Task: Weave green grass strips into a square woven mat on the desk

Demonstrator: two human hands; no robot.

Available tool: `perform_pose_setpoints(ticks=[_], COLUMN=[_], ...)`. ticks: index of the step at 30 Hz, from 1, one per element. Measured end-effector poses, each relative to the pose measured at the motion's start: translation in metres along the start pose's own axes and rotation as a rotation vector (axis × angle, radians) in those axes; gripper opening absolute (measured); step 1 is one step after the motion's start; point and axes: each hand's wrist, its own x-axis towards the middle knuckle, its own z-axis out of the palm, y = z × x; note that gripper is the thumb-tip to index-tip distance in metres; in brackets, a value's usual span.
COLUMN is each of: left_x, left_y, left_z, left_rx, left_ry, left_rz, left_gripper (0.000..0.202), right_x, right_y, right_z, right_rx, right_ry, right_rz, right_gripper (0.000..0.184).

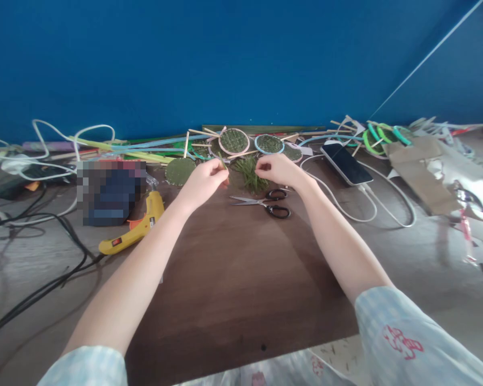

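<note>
My left hand (210, 178) is closed in a pinch, with a thin green strip (222, 158) showing at its fingertips. My right hand (280, 169) has its fingers curled together at the right edge of a loose pile of green grass-like strips (249, 174); what they grip, if anything, is hidden. Just below the pile lies a pair of scissors (265, 202) with black handles, blades pointing left and slightly apart. A flat green disc (180, 171) is left of my left hand. Behind the hands are a pink-rimmed round piece (234, 141) and a blue-rimmed one (269, 143), both filled with green bits.
A yellow glue gun (153, 214) lies on the left, near tangled black cables (70, 230) and white cords. To the right are a phone (348, 163) with white cables, green rings (372, 140) and torn cardboard (422, 174). A blue wall (225, 64) rises behind the brown table (241, 279).
</note>
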Motion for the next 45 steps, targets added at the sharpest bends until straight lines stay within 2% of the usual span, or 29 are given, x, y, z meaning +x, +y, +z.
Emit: perform_pose_setpoints(ticks=[6, 11, 14, 17, 22, 26, 30, 33, 36, 38, 42, 45], left_x=[0.009, 0.036, 0.051, 0.059, 0.058, 0.043, 0.01, -0.021, -0.046, -0.057, -0.065, -0.065], left_y=[-0.003, 0.004, 0.004, 0.002, 0.007, 0.014, 0.01, 0.003, -0.003, -0.007, -0.014, -0.021], left_z=[0.007, 0.024, 0.036, 0.046, 0.052, 0.041, 0.019, 0.01, 0.013, 0.019, 0.034, 0.042], left_rx=[0.122, 0.348, 0.409, 0.4, 0.18, 0.013, 0.04, 0.097, 0.149, 0.194, 0.257, 0.3], left_ry=[-0.015, -0.06, -0.029, 0.0, -0.003, -0.014, -0.051, -0.067, -0.056, -0.035, 0.057, 0.145], left_rz=[-0.013, -0.018, -0.098, -0.172, -0.232, -0.269, -0.112, -0.069, -0.062, -0.056, -0.019, 0.035], left_gripper=[0.013, 0.013, 0.015, 0.016, 0.016, 0.015, 0.015, 0.017, 0.02, 0.021, 0.025, 0.026], right_x=[0.004, 0.002, 0.0, -0.001, -0.004, -0.011, -0.025, -0.041, -0.057, -0.066, -0.078, -0.082], right_y=[0.003, 0.001, -0.001, -0.003, -0.009, -0.012, -0.014, -0.014, -0.01, -0.007, -0.002, -0.002], right_z=[0.001, -0.004, -0.009, -0.014, -0.022, -0.033, -0.042, -0.04, -0.026, -0.013, 0.013, 0.025], right_rx=[-0.016, 0.001, 0.013, 0.001, -0.006, 0.001, 0.007, 0.02, 0.048, 0.043, -0.004, -0.078], right_ry=[0.061, 0.098, 0.136, 0.15, 0.157, 0.171, 0.182, 0.155, 0.154, 0.2, 0.269, 0.262], right_rz=[0.038, 0.053, 0.051, 0.057, 0.054, 0.03, 0.049, 0.067, 0.068, 0.05, -0.014, -0.047], right_gripper=[0.009, 0.009, 0.009, 0.009, 0.01, 0.016, 0.021, 0.019, 0.015, 0.014, 0.016, 0.017])
